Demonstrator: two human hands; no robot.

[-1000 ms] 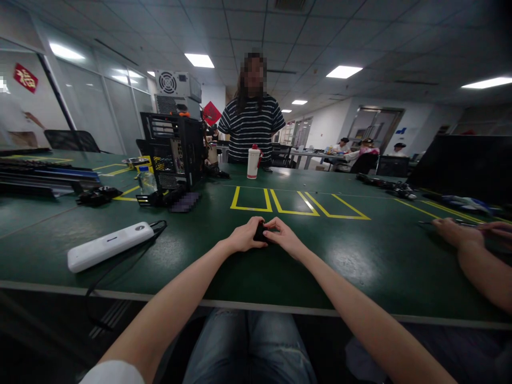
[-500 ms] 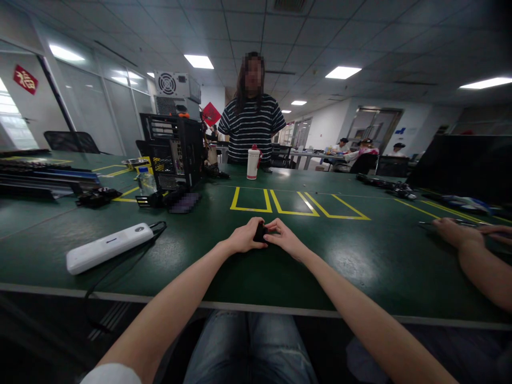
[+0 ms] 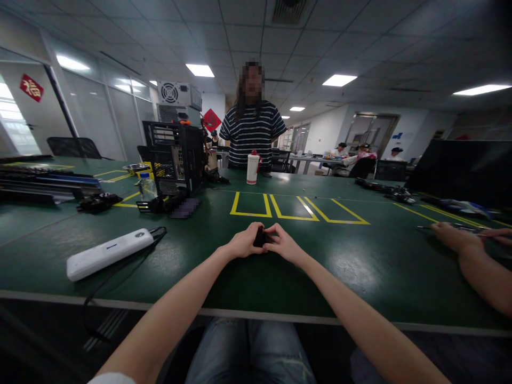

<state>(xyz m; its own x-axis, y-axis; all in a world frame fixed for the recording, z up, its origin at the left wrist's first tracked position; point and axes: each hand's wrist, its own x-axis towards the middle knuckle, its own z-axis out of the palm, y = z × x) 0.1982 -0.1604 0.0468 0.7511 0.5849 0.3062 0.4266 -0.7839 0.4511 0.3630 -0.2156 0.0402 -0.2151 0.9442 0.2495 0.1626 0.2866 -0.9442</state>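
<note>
Between my two hands is a small black object (image 3: 260, 238), mostly covered by fingers, so its kind does not show. My left hand (image 3: 245, 240) grips it from the left, thumb below and fingers above. From the right, my right hand (image 3: 283, 244) pinches it with bent fingers. Both hands are just above or on the green tabletop (image 3: 224, 282), a little in front of the yellow tape outlines (image 3: 252, 214).
A white power-bank-like device (image 3: 110, 253) with a black cable lies at left. Behind it stand a clear bottle (image 3: 148, 186) and a black computer case (image 3: 176, 157). A white cup (image 3: 253, 168) is at the back. Another person's hand (image 3: 456, 236) works at right.
My right hand's fingers have shifted on the black object, and less of it shows between my hands. The whole view has tilted slightly upward.
</note>
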